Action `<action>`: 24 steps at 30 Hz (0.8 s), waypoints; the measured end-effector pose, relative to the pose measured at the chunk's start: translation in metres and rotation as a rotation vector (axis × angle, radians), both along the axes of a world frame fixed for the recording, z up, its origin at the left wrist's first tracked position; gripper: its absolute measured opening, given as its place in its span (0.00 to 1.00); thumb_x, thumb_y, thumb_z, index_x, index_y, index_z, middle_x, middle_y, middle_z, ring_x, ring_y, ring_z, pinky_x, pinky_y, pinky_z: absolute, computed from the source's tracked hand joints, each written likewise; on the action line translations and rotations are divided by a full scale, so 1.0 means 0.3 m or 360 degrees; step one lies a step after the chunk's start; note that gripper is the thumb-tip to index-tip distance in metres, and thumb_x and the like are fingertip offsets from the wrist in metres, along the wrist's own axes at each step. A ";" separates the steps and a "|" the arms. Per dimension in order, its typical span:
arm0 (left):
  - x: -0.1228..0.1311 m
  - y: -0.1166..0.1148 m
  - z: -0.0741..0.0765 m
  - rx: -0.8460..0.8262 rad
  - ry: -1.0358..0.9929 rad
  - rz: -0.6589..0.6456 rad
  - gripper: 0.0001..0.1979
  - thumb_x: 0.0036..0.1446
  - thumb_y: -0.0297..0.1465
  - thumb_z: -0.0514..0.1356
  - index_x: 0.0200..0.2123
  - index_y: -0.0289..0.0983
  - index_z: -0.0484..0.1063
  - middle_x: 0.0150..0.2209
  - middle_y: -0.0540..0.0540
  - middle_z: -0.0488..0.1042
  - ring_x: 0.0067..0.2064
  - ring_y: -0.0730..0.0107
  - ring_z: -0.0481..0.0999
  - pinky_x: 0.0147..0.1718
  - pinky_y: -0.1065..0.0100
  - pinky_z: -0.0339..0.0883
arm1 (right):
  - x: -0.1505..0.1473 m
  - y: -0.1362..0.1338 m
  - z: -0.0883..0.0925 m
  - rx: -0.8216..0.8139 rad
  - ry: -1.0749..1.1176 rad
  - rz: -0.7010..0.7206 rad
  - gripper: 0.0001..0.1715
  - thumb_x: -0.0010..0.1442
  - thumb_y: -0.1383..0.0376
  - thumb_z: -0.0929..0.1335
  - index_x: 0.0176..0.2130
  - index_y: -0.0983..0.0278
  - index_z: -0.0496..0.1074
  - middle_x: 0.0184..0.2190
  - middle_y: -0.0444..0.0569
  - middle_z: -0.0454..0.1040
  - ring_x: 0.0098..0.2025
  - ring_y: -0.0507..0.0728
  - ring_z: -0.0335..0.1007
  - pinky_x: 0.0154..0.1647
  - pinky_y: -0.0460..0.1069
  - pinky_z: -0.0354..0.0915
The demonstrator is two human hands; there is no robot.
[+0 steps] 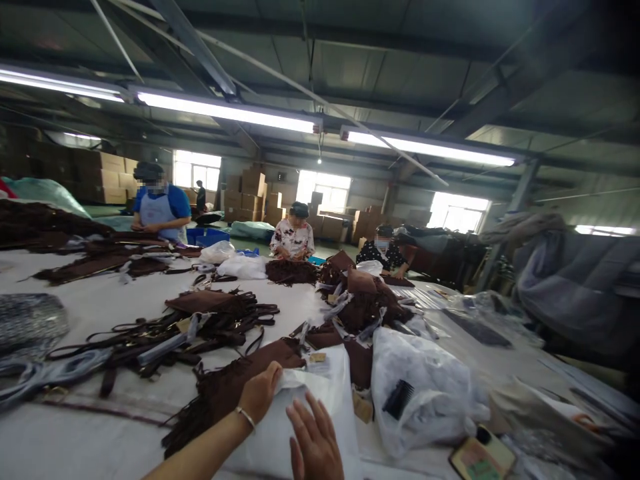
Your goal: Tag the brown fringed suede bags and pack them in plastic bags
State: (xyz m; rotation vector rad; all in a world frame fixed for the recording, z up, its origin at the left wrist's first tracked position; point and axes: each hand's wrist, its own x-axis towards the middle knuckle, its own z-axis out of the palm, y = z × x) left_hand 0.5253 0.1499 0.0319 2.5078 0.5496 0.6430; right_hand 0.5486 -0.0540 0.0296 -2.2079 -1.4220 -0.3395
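Both hands (287, 420) flat on white bag (300, 413) beside brown fringed bag (225, 390)

A factory workshop: a long white worktop (75, 440) heaped with brown fringed bags (220, 393), seated workers (294, 233) at twelve o'clock, stacked cardboard boxes (253, 187) behind them, fluorescent tube lights (227, 112) under a steel-beamed roof.
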 end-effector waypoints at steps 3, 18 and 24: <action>-0.005 -0.093 0.006 0.0153 -0.0028 -0.0123 0.16 0.66 0.37 0.40 0.37 0.41 0.64 0.30 0.44 0.76 0.34 0.59 0.78 0.29 0.67 0.63 | 0.072 -0.036 0.098 -0.0152 -0.0274 -0.0358 0.38 0.58 0.74 0.58 0.64 0.55 0.48 0.63 0.43 0.57 0.66 0.60 0.43 0.67 0.61 0.43; -0.148 -0.247 0.224 0.0796 0.0007 -0.0517 0.18 0.68 0.36 0.41 0.37 0.38 0.69 0.26 0.46 0.75 0.29 0.65 0.77 0.26 0.71 0.62 | 0.152 -0.237 0.218 -0.0502 -0.0107 -0.0800 0.31 0.45 0.79 0.64 0.49 0.63 0.70 0.41 0.54 0.75 0.46 0.64 0.69 0.45 0.55 0.63; -0.332 -0.279 0.370 0.0746 0.0295 -0.0752 0.19 0.56 0.47 0.59 0.40 0.37 0.70 0.31 0.43 0.75 0.37 0.57 0.75 0.34 0.66 0.66 | 0.073 -0.432 0.317 -0.0388 0.0147 -0.0686 0.21 0.55 0.76 0.57 0.41 0.68 0.74 0.39 0.60 0.74 0.45 0.62 0.70 0.46 0.54 0.61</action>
